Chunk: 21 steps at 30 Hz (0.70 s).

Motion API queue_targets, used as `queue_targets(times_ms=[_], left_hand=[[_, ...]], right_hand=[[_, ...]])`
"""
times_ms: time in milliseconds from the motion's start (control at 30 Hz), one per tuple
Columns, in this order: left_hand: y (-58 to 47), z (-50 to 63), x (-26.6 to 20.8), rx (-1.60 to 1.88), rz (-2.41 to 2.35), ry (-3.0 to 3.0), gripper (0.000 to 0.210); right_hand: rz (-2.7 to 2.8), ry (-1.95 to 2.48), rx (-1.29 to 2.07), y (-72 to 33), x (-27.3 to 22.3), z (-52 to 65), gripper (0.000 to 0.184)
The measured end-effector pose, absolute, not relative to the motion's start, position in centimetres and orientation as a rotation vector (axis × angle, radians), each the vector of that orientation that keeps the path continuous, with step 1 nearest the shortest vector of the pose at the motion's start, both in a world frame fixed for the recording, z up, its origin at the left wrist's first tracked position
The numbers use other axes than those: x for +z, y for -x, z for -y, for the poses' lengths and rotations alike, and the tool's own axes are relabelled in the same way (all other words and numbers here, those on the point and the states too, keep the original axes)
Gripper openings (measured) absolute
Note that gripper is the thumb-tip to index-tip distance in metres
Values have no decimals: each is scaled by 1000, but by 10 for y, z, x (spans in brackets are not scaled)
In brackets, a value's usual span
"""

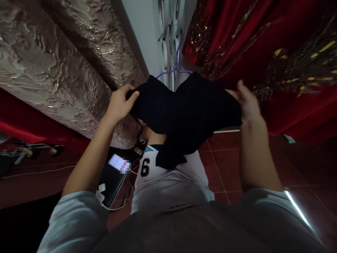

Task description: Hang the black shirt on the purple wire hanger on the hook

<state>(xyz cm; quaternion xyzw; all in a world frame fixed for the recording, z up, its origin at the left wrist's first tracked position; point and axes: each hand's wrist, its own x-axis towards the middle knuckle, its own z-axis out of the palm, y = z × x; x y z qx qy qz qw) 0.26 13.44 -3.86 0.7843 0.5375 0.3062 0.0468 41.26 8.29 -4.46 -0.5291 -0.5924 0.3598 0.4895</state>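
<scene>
A black garment point(195, 109), dark and with little detail showing, hangs in front of me from a purple hanger point(176, 66). My left hand point(121, 104) is closed on its left side, with the thumb in front and the fingers mostly behind the cloth. At the opposite side my right hand point(247, 102) holds the right edge, its thumb raised and its other fingers partly hidden and blurred. Between the two hands the cloth is spread out sideways. Its lower part hangs down over white shorts point(147, 179) marked with a black 6.
Pale embossed curtain-like fabric point(65, 70) fills the left, and red fabric with gold sequins point(237, 42) the right. A white metal rack point(172, 21) stands behind the hanger. At lower left a lit phone point(118, 163) and white cables lie on a dark surface point(116, 186).
</scene>
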Motion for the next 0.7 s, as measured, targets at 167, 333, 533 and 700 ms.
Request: queue_targets(times_ms=[167, 333, 533, 700], left_hand=[[-21, -122, -32, 1132, -1618, -2453, 39], [-36, -103, -19, 1357, -1406, -2408, 38], [-59, -67, -18, 1328, -959, -1941, 35], [-77, -12, -28, 895, -813, -1628, 53]], right_hand=[[1370, 1054, 1237, -386, -21, -51, 18], [1214, 995, 1048, -368, -14, -30, 10], [1707, 911, 1019, -330, -59, 17, 36], [2496, 528, 1171, -281, -84, 29, 38]])
